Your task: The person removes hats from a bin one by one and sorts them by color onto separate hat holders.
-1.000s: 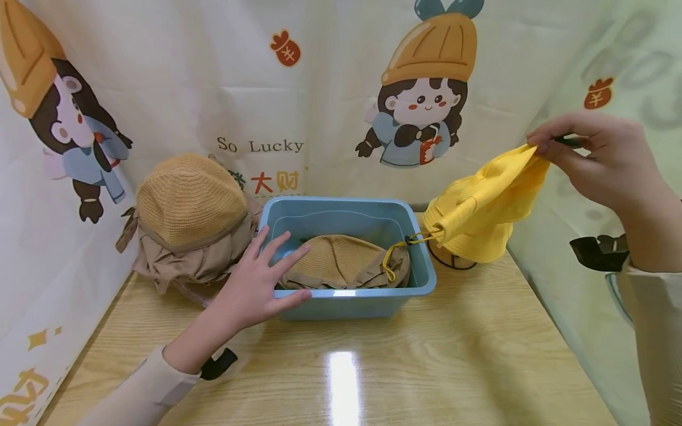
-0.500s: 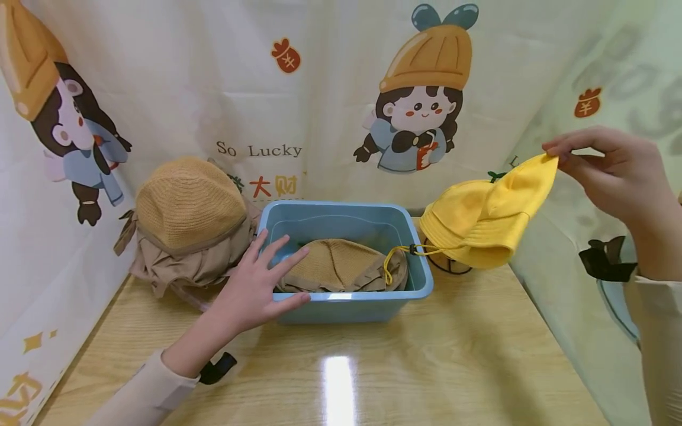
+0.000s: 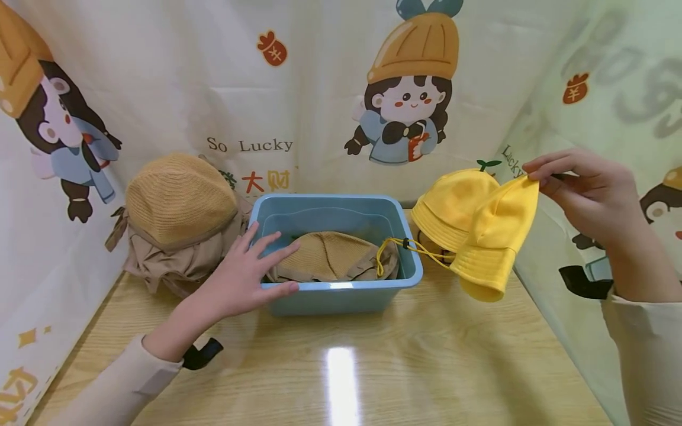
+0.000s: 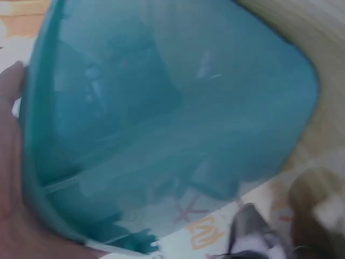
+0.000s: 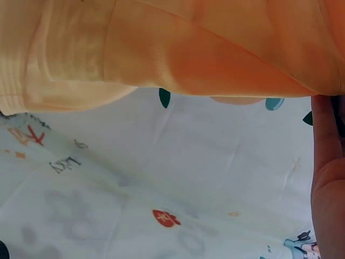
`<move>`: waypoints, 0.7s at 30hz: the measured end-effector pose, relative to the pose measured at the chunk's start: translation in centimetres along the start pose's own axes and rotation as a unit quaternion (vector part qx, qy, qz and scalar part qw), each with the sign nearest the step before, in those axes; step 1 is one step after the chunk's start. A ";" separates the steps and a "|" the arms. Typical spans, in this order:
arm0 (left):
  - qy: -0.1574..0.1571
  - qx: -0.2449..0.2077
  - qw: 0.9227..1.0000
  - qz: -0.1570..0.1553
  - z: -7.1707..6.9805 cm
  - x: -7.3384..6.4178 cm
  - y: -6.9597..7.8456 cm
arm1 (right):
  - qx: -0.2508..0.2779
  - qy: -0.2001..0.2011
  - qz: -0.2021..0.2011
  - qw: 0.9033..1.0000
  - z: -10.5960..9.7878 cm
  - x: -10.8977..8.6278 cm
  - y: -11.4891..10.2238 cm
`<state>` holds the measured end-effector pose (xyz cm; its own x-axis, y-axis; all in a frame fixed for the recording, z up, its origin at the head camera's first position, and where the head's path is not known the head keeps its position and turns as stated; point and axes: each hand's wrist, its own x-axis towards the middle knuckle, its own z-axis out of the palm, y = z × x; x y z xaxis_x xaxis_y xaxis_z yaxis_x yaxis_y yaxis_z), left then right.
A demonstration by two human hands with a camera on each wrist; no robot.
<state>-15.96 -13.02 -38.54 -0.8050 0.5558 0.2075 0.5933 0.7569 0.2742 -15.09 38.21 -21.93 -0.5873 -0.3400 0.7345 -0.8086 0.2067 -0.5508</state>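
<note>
In the head view my right hand [image 3: 591,189] pinches the top of a yellow bucket hat [image 3: 492,236], which hangs from the fingertips with its brim down. Its yellow cord with a black toggle runs left over the rim of a blue plastic bin [image 3: 341,305]. A second yellow hat [image 3: 453,195], with a green sprout on top, sits on a dark wire stand just behind. My left hand [image 3: 240,269] lies with spread fingers at the bin's left front corner, thumb along the front rim. Inside the bin lies a tan woven hat [image 3: 325,257] with brown cloth.
Left of the bin stands another tan woven hat [image 3: 181,201] with a gathered brown brim and ties. All of this is on a wooden table [image 3: 405,361]. A printed cloth [image 3: 319,106] hangs close behind and along both sides.
The hanging yellow hat has swung from a slant to nearly upright, and its brim has come lower and nearer. The right hand is lower. The left hand keeps its place at the bin.
</note>
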 end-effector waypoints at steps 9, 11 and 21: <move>-0.085 -0.023 0.995 0.052 -4.5 3.7 2.6 | -0.001 -0.014 -0.022 1.000 0.7 0.7 -0.4; -0.091 -0.040 0.991 0.084 -5.5 5.1 3.9 | 0.009 -0.016 -0.027 0.999 1.0 1.2 -0.4; -0.132 -0.141 0.965 0.180 -7.3 12.8 11.1 | 0.032 -0.056 -0.101 0.993 3.9 3.6 0.8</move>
<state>-19.63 0.02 -25.93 -0.4977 0.8615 0.1005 0.7822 0.3957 0.4812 -17.70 33.56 -21.27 -0.4036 -0.4696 0.7853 -0.9032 0.0675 -0.4239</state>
